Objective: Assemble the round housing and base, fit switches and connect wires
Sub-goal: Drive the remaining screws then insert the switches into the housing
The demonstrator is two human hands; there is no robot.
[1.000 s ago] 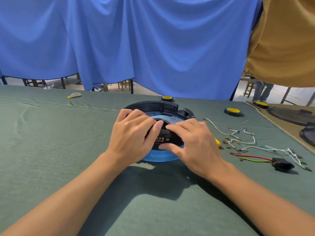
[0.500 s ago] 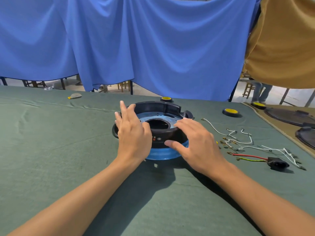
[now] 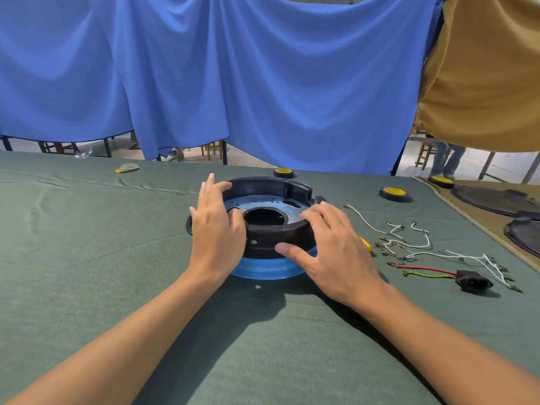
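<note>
L hand & R hand, both splayed, no grip, seemingly on round housing.

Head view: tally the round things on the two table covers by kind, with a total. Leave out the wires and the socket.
Yellow-topped rolls: 3
Black round housing: 1
Blue base under it: 1
Dark round parts on the tan cover, partly cut off by the picture's edge: 2
Total: 7
</note>
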